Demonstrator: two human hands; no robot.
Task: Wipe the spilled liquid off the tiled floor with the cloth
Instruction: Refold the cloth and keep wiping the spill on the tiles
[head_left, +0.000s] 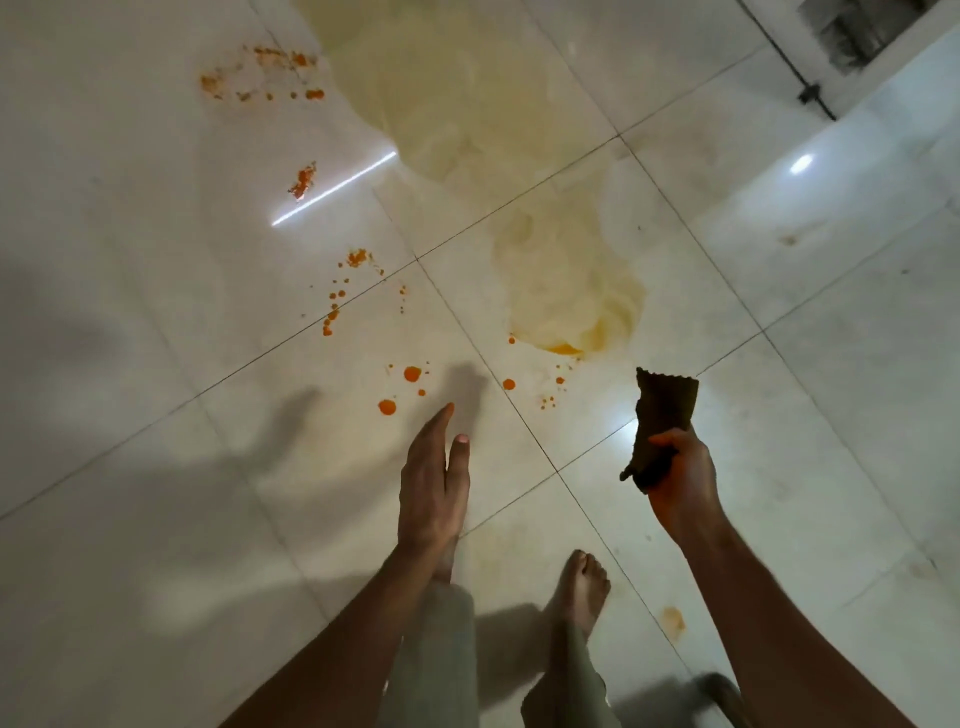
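A pale yellow smeared puddle (566, 280) spreads across the white tiled floor (156, 364) from the top centre down to the middle. Orange drops (412, 373) and splatters (301, 182) dot the tiles to its left and below it. My right hand (680, 478) is held above the floor at the lower right, shut on a dark brown cloth (667, 405) that sticks up from the fist. My left hand (434, 478) hovers flat with fingers straight, near the lower orange drops, holding nothing.
My two bare feet (582, 587) and grey trouser legs (441, 665) stand on the tiles at the bottom centre. A small yellowish stain (674, 621) lies right of the feet. A wall base with a dark cable (810, 93) runs along the top right.
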